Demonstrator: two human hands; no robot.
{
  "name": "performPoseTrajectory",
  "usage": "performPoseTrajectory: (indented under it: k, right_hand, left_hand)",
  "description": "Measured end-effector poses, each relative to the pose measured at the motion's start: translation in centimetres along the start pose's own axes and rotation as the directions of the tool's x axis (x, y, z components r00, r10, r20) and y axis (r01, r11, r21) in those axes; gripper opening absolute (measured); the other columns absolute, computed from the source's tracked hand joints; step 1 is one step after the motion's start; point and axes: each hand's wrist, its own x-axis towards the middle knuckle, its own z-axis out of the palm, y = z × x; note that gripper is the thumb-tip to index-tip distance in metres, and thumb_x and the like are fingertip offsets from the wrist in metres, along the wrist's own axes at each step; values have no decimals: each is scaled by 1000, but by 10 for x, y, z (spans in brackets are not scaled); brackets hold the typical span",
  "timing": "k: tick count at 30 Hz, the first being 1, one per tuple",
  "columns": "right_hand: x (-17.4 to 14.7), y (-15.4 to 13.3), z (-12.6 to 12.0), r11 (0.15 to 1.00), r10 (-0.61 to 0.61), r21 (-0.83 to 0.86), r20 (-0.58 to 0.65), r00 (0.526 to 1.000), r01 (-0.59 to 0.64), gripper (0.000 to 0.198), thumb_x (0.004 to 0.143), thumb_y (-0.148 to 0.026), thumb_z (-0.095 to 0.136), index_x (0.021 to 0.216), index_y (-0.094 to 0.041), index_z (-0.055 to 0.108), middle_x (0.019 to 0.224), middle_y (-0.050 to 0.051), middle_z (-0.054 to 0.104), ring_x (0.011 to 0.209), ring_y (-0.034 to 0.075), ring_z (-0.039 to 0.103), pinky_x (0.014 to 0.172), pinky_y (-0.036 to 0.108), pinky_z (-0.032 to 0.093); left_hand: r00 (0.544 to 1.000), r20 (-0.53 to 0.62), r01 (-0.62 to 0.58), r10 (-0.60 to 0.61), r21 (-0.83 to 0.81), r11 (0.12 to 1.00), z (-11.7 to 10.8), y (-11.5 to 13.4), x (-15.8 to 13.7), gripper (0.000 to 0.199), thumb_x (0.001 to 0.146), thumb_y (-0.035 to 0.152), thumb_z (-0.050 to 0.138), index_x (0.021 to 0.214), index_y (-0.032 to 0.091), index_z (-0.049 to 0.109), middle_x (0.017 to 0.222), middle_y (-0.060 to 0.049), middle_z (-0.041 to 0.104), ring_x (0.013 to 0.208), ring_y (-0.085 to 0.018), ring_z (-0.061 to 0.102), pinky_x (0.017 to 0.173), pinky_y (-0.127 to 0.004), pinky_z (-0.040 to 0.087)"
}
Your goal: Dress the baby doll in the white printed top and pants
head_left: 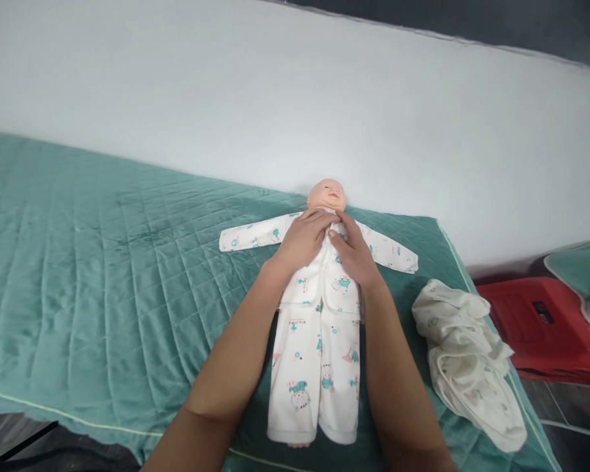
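Observation:
A baby doll [327, 194] lies on its back on a green quilted cover, its head toward the wall. It wears a white printed baby shirt [302, 285], sleeves spread to both sides, and matching baby pants [295, 373]. My left hand [305, 239] rests over the upper chest, its fingers closed on the shirt's front near the neck. From the other side my right hand [353, 249] grips the same front edge, thumb toward the middle. The fingertips of both hands meet just below the doll's chin and hide the collar there.
A crumpled white printed cloth [465, 354] lies to the right on the green quilted cover [103, 275]. Beyond the cover's right edge stands a red plastic object [545, 321], perhaps a chair or stool. A white wall [275, 98] runs along the back.

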Motion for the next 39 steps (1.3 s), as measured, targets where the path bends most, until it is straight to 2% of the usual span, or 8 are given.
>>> performPoseTrajectory:
  k: [3, 5, 9, 14, 23, 31, 35, 39]
  right_hand:
    - [-3, -1, 1, 990, -4, 144, -64, 998, 13, 44, 91, -43, 60, 131, -25, 56, 141, 8, 56, 133, 24, 50, 113, 45, 41]
    - [-11, -4, 1, 987, -19, 155, -99, 995, 34, 37, 90, -40, 62, 124, -25, 59, 136, 7, 60, 129, 23, 54, 111, 44, 43]
    - [-38, -9, 0, 992, -129, -7, -121, 984, 129, 26, 92, -34, 61, 116, -26, 64, 137, 6, 60, 132, 22, 51, 117, 47, 34]
    - [-64, -10, -1, 972, -207, -132, -97, 974, 193, 29, 96, -30, 55, 125, -29, 60, 147, 5, 52, 141, 21, 42, 119, 48, 32]
    - [-60, -12, 0, 940, -261, -247, -75, 962, 236, 35, 97, -30, 55, 131, -31, 57, 146, 6, 52, 139, 22, 42, 118, 50, 33]
    - [-59, -11, 1, 948, -225, -246, -62, 972, 204, 31, 96, -32, 55, 127, -34, 62, 147, 2, 51, 140, 22, 41, 118, 50, 33]
    - [-58, -12, 1, 948, -221, -245, -52, 974, 202, 30, 95, -31, 57, 125, -32, 62, 146, 3, 52, 140, 22, 41, 119, 51, 31]
    - [-59, -14, 2, 955, -231, -210, -72, 970, 212, 34, 93, -32, 61, 126, -31, 57, 144, 6, 53, 139, 23, 43, 119, 51, 31]
  left_hand:
    - [993, -113, 24, -33, -83, 996, -2, 4, -2, 30, 93, 14, 44, 114, 21, 64, 124, -5, 68, 123, -20, 55, 109, -40, 42]
    - [984, -159, 57, -78, -129, 990, -2, 6, -6, 23, 90, 13, 49, 104, 21, 65, 119, -5, 69, 119, -20, 57, 108, -39, 43]
    - [977, -150, 123, -153, -189, 974, -1, 12, -19, 23, 86, 9, 49, 97, 21, 66, 121, -5, 68, 120, -19, 58, 110, -40, 42]
    - [961, -165, 186, -221, -203, 961, -2, 17, -38, 17, 89, 16, 53, 97, 21, 68, 131, -5, 64, 128, -20, 54, 114, -42, 39]
    - [973, -95, 177, -210, -275, 945, -4, 10, -32, 23, 93, 34, 58, 108, 24, 72, 134, -6, 63, 131, -21, 51, 118, -43, 36]
    - [973, -5, 215, -233, -367, 905, -9, 7, -23, 16, 86, 33, 65, 96, 22, 71, 136, -7, 61, 134, -23, 49, 117, -43, 36]
    - [966, -19, 238, -257, -312, 920, -6, 14, -21, 6, 83, 25, 66, 87, 22, 67, 134, -5, 62, 132, -23, 50, 116, -43, 36]
    - [973, -95, 187, -208, -194, 963, -3, 21, -21, 6, 81, 17, 64, 84, 21, 63, 128, -4, 64, 125, -21, 54, 112, -41, 39]
